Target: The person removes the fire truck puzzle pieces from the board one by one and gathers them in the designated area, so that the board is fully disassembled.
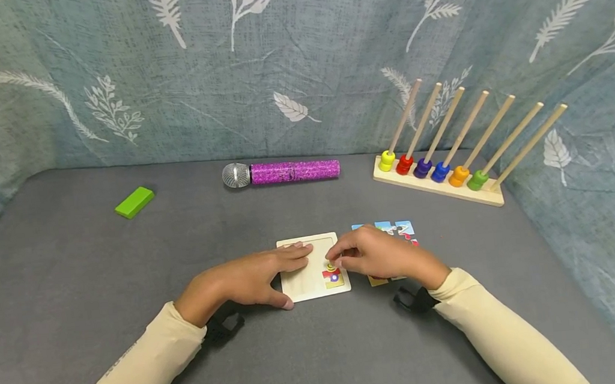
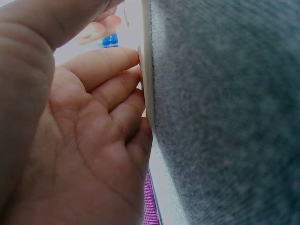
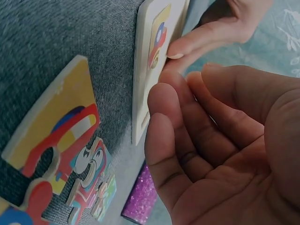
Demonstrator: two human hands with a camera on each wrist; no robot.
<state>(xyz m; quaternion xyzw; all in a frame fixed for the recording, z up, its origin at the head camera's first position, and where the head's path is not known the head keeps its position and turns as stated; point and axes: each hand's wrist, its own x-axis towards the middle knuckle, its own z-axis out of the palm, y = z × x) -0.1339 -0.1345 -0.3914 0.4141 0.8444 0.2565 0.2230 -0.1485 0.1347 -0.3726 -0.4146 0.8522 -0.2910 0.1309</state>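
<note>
My left hand (image 1: 257, 277) rests on a shallow wooden puzzle tray (image 1: 300, 286), its fingers lying over the left part and the thumb at the front left corner. A jigsaw piece (image 1: 333, 278) in yellow, red and blue lies in the tray's front right corner. Over the tray's right edge is my right hand (image 1: 380, 252), loosely bent, with its fingertips at the piece's back end. Nothing shows between its thumb and fingers in the right wrist view. Several loose jigsaw pieces (image 3: 70, 126) lie to the tray's right, partly hidden beneath the right hand in the head view.
A purple glitter microphone (image 1: 295, 171) lies behind the tray. At back right stands a wooden peg rack (image 1: 437, 191) with coloured beads and tall rods. A green block (image 1: 135, 202) is at back left. Patterned fabric (image 1: 287, 67) hangs behind the grey table (image 1: 181, 244).
</note>
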